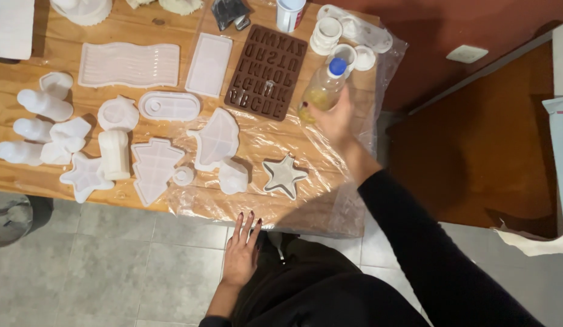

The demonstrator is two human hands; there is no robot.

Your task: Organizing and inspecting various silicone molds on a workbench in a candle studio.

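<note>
My right hand (337,121) grips a clear plastic bottle (321,91) with a blue cap and a little yellowish liquid, tilted over the right end of the wooden table (27,175). The bottle hangs just right of a brown letter mould (266,71). My left hand (242,251) is open with fingers spread, its fingertips at the table's near edge, holding nothing. A star-shaped mould (284,175) filled with grey material lies on clear plastic sheeting (306,206) between my two hands.
Several white silicone moulds cover the table: a tree (153,168), a star (85,177), a wavy tray (129,64), an oval tray (169,106), a rectangle (209,64), cylinders at the left. A white cup (290,13) stands at the back. Tiled floor lies below, a brown surface to the right.
</note>
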